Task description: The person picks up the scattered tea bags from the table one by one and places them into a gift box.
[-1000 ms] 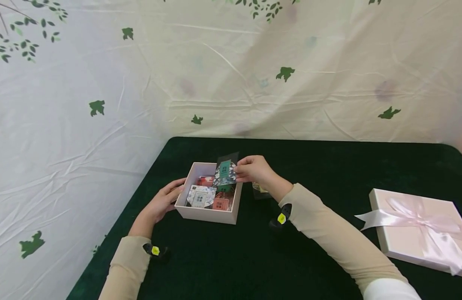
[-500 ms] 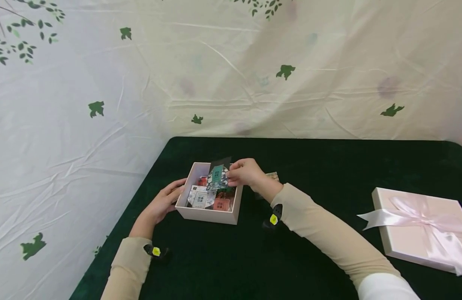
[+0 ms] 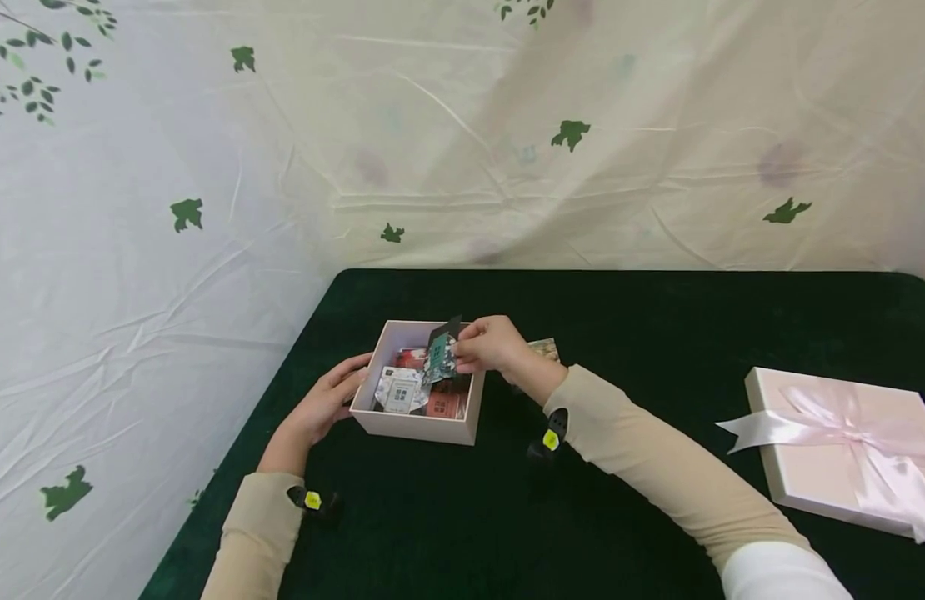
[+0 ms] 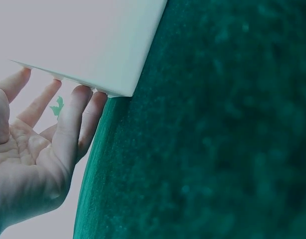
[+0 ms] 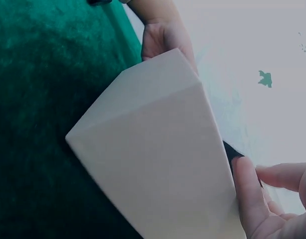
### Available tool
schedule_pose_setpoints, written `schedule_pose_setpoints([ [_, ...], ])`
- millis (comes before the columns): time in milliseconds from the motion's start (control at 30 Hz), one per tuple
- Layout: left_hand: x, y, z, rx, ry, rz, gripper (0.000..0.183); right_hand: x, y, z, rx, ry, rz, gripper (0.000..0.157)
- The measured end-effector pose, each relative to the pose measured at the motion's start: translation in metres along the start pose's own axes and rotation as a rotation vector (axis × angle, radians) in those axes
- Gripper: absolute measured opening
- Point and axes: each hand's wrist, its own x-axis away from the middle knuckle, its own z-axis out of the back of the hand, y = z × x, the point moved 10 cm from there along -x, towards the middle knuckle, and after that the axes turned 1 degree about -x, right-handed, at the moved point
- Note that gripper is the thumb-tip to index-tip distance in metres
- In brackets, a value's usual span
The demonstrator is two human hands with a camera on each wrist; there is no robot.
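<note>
My right hand (image 3: pixel 492 343) pinches a dark floral packet with a teal label (image 3: pixel 440 353) by its right side, tilted over the open pale pink box (image 3: pixel 413 427). In the right wrist view only a dark corner of the packet (image 5: pixel 232 149) shows past the box wall. The fingers of my left hand (image 3: pixel 333 396) rest against the left side of the box. The left wrist view shows them extended, fingertips touching its wall (image 4: pixel 93 45). Inside the box lie a white-and-blue packet (image 3: pixel 399 392), one with an orange label (image 3: pixel 442 405), and a red one (image 3: pixel 412 358).
Another packet (image 3: pixel 545 348) lies on the dark green cloth (image 3: pixel 447 517) behind my right wrist, partly hidden. On the right sits a pale pink lid (image 3: pixel 807 475) with a satin bow (image 3: pixel 852 437). A white leaf-print sheet (image 3: pixel 462 150) hangs behind.
My right hand has carried the dark floral packet a little left, further over the box, and tilted it more upright. More of the packet behind the wrist shows. My left hand stays put.
</note>
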Motion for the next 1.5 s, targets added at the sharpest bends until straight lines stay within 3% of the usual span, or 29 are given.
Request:
schedule_pose_setpoints([
  [533, 0.001, 0.001, -0.001, 0.005, 0.000, 0.003, 0.061, 0.007, -0.005, 0.039, 0.159, 0.082, 0.152, 0.018],
  [833, 0.003, -0.002, -0.003, 0.014, 0.000, 0.010, 0.061, 0.012, -0.002, 0.068, 0.388, 0.192, 0.217, 0.021],
  [967, 0.003, -0.002, -0.003, 0.017, 0.001, 0.006, 0.060, 0.012, 0.003, 0.078, 0.523, 0.240, 0.209, 0.027],
  [1167, 0.004, 0.000, -0.003, 0.019, 0.003, 0.008, 0.060, 0.006, 0.016, 0.085, 0.652, 0.237, 0.176, 0.042],
  [1500, 0.004, 0.002, -0.001, 0.019, 0.002, 0.011, 0.061, 0.002, 0.038, 0.099, 0.774, 0.279, 0.087, 0.072],
])
